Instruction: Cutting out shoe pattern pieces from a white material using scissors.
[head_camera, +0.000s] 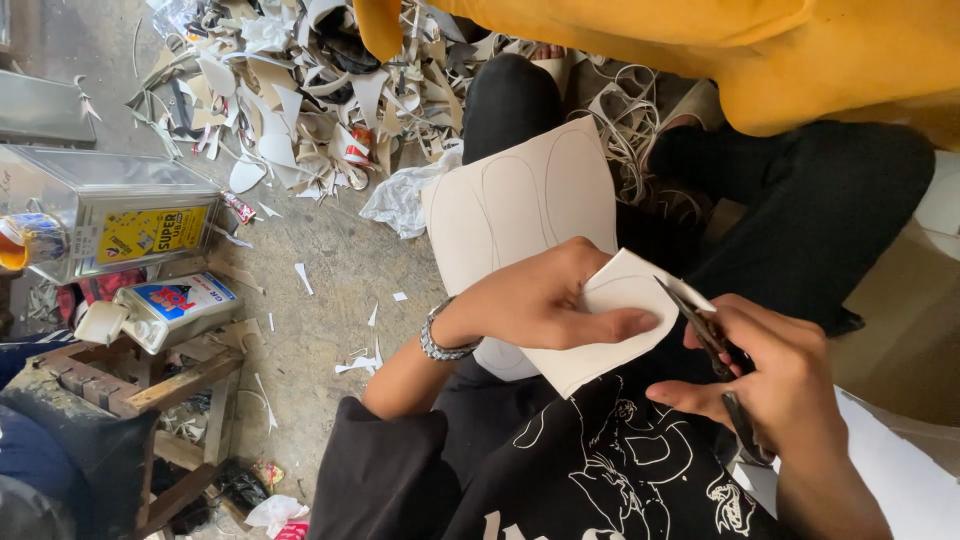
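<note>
While the head camera looks straight down over the person's lap, the left hand (540, 300) grasps a white sheet (530, 230) of stiff material, fingers curled over its top and the thumb pressed flat along the folded lower corner. Pencilled curved outlines run across the sheet's upper part, which lies over the person's black trousers. A metal bracelet (443, 345) circles the left wrist, above a black sleeve.

The right hand (775, 375) is clenched around the handles of dark scissors (710, 335), whose blades are parted and bite into the right edge of the sheet, just beside the left thumb tip (the blade tips touch the white material, though how deep the cut goes cannot be told). The person's black shirt with white line drawings fills the bottom of the view.

Beyond the knees, a heap of offcuts (290, 90), pale strips and curved scraps, covers the concrete floor (340, 260). To the left stand a large square metal tin (110, 215) with a yellow label and, just below it, a smaller can (165, 310) with a blue and red label lying tilted on a rough wooden frame (150, 385). Another person in a yellow garment (800, 55) sits at the top right, well apart from the scissors.
</note>
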